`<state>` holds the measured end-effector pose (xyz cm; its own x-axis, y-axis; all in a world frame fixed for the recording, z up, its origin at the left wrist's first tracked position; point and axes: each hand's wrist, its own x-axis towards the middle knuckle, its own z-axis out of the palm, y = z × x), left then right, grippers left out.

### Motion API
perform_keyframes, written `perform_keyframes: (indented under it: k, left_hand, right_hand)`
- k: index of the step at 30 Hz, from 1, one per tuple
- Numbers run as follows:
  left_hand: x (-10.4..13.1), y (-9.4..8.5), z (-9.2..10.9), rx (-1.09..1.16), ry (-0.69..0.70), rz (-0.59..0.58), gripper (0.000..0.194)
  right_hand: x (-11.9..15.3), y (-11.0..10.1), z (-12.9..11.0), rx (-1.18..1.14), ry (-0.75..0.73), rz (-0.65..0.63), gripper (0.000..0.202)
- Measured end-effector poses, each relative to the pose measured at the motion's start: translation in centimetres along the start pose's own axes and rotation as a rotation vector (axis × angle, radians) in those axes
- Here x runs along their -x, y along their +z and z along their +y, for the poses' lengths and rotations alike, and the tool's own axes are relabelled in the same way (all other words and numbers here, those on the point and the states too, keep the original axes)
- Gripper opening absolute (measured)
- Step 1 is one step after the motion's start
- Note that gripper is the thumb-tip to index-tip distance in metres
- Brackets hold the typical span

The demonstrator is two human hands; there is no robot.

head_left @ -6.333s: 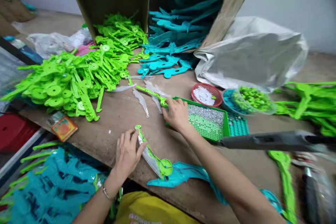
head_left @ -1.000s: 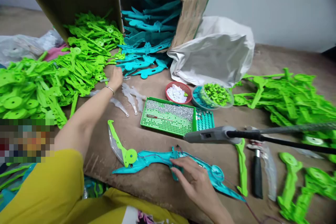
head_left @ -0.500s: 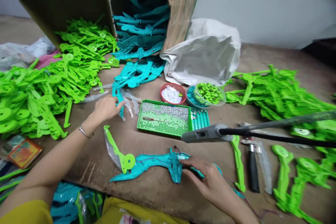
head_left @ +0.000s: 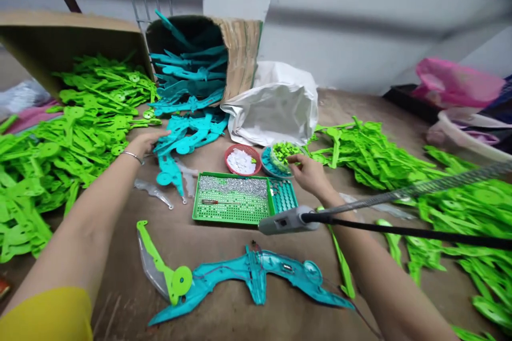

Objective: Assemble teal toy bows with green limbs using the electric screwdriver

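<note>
My left hand point(head_left: 147, 143) reaches to the teal parts point(head_left: 190, 130) below the tipped box, its fingertips at their left edge, closed on what looks like one of them. My right hand point(head_left: 308, 170) is over the bowl of small green pieces point(head_left: 285, 151), thumb and fingers pinched at its right rim; what they hold is too small to make out. A teal bow-shaped body point(head_left: 224, 272) with wires lies near the table's front edge, untouched. A green arm point(head_left: 162, 264) with a clear piece rests on its left end.
A green tray point(head_left: 232, 218) with metal bits and a screwdriver sits mid-table, beside a red basket point(head_left: 241, 161) of white pieces. Green parts are heaped left point(head_left: 52, 165) and right point(head_left: 372, 152). A grey tool with cable point(head_left: 286, 221) crosses in front of the right forearm.
My right hand has left the teal body and moved up to the bowl. My left hand has moved up and left along the teal pile. The view has shifted.
</note>
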<state>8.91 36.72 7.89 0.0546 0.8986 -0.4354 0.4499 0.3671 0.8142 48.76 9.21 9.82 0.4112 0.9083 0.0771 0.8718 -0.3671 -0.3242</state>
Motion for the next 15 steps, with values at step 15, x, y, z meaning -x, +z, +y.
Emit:
perform_keyframes:
  k: [15]
  left_hand:
    - [1.8,-5.4,1.5,0.361,-0.162,-0.033,0.029]
  right_hand:
    - [-5.1,0.1,-0.3,0.036,-0.214,0.009,0.017]
